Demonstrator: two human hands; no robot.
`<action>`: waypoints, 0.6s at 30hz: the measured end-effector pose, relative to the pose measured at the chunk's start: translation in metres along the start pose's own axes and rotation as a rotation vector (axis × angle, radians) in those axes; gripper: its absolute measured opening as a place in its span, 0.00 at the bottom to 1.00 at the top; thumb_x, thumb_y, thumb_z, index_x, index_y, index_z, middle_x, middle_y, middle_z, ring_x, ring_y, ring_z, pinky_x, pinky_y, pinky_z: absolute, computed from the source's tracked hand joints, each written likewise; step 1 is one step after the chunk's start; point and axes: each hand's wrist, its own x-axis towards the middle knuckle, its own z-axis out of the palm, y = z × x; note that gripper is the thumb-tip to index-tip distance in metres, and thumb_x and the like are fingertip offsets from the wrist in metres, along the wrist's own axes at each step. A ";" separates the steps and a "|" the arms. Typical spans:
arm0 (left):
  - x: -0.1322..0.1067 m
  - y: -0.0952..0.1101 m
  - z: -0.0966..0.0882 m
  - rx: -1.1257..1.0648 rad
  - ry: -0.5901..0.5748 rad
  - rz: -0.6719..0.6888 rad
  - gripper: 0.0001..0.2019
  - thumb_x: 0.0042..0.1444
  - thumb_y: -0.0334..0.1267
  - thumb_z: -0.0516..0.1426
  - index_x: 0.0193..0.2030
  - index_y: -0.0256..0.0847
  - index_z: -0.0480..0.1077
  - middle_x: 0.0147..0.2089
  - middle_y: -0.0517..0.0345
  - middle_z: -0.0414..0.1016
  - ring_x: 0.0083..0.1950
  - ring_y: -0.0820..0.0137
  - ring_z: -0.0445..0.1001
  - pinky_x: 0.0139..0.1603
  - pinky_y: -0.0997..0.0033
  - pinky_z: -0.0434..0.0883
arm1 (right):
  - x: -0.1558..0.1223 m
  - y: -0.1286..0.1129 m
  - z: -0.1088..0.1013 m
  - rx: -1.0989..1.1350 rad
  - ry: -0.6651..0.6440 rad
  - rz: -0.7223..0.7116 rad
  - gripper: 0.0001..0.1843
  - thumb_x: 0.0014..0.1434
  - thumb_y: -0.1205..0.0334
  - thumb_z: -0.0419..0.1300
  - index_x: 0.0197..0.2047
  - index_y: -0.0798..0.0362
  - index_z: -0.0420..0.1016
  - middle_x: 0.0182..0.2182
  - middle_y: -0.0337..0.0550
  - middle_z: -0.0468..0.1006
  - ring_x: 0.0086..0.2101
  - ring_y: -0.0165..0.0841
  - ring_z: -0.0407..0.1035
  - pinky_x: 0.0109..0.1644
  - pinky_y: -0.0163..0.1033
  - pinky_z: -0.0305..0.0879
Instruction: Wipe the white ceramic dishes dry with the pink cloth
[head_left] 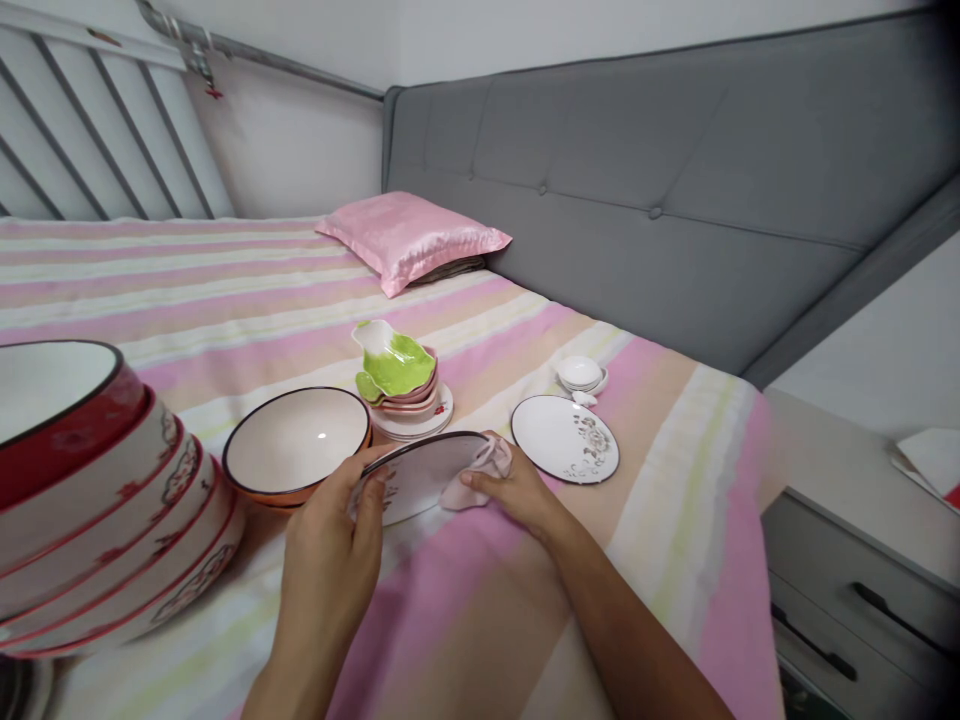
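Note:
A white plate [424, 478] with a dark rim and a brown flower print is held up on edge, tilted, above the striped bedspread. My left hand [341, 535] grips its left side, thumb on the face. At the plate's right edge, my right hand [517, 490] pinches a pale pink cloth [480, 475] against it. A matching flower-printed plate [551, 440] lies flat on the bed just right of my hands. Behind the held plate sits a stack of small dishes, topped by a green and white vegetable-shaped dish [396, 362].
On the left rises a tall stack of red and white bowls [161, 480], beside a wide cream bowl [296, 435] with a dark rim. Small white dishes [581, 373] lie behind the flat plate. A pink pillow [416, 235] rests by the grey headboard [600, 150]; a nightstand [847, 560] stands right.

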 end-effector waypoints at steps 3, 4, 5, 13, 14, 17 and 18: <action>0.000 0.003 -0.001 0.017 -0.001 -0.007 0.16 0.57 0.43 0.49 0.45 0.45 0.73 0.29 0.63 0.76 0.24 0.72 0.69 0.30 0.74 0.66 | 0.000 -0.001 0.001 -0.035 -0.008 -0.044 0.15 0.47 0.59 0.66 0.38 0.51 0.68 0.30 0.34 0.70 0.33 0.30 0.66 0.40 0.35 0.63; -0.001 0.004 -0.002 0.021 -0.002 -0.019 0.16 0.57 0.44 0.49 0.45 0.45 0.73 0.26 0.64 0.75 0.20 0.73 0.67 0.27 0.74 0.65 | 0.000 -0.002 0.002 -0.063 -0.007 -0.077 0.15 0.48 0.60 0.65 0.38 0.51 0.68 0.30 0.35 0.70 0.33 0.30 0.66 0.40 0.35 0.63; -0.001 0.005 -0.003 0.022 -0.005 -0.038 0.16 0.57 0.44 0.48 0.45 0.44 0.73 0.24 0.65 0.73 0.17 0.74 0.63 0.24 0.75 0.63 | 0.000 -0.003 0.002 -0.097 0.002 -0.118 0.14 0.49 0.60 0.64 0.39 0.52 0.68 0.31 0.35 0.70 0.33 0.31 0.66 0.40 0.35 0.63; -0.001 0.002 0.002 -0.017 -0.113 0.009 0.18 0.58 0.48 0.48 0.47 0.41 0.72 0.35 0.57 0.79 0.30 0.67 0.74 0.29 0.74 0.67 | -0.006 -0.027 -0.005 -0.304 0.398 -0.576 0.14 0.53 0.62 0.62 0.43 0.52 0.69 0.35 0.39 0.72 0.37 0.31 0.68 0.41 0.35 0.65; -0.001 0.000 0.003 -0.012 -0.157 0.038 0.19 0.58 0.48 0.49 0.47 0.41 0.72 0.39 0.55 0.79 0.32 0.66 0.75 0.30 0.73 0.68 | -0.007 -0.030 -0.006 -0.339 0.431 -0.630 0.13 0.53 0.63 0.63 0.43 0.51 0.69 0.36 0.40 0.72 0.37 0.32 0.68 0.42 0.36 0.66; -0.001 -0.001 0.006 0.006 -0.246 0.079 0.19 0.57 0.48 0.50 0.49 0.42 0.71 0.43 0.55 0.79 0.31 0.67 0.75 0.33 0.72 0.69 | -0.013 -0.037 -0.006 -0.420 0.411 -0.727 0.14 0.52 0.65 0.63 0.43 0.50 0.70 0.36 0.41 0.74 0.37 0.33 0.69 0.41 0.36 0.67; -0.001 -0.001 0.006 -0.003 -0.248 0.071 0.19 0.57 0.48 0.51 0.50 0.42 0.70 0.44 0.55 0.78 0.29 0.68 0.74 0.33 0.71 0.70 | -0.014 -0.039 -0.005 -0.428 0.377 -0.738 0.14 0.52 0.66 0.63 0.43 0.49 0.71 0.36 0.41 0.75 0.37 0.32 0.70 0.41 0.36 0.67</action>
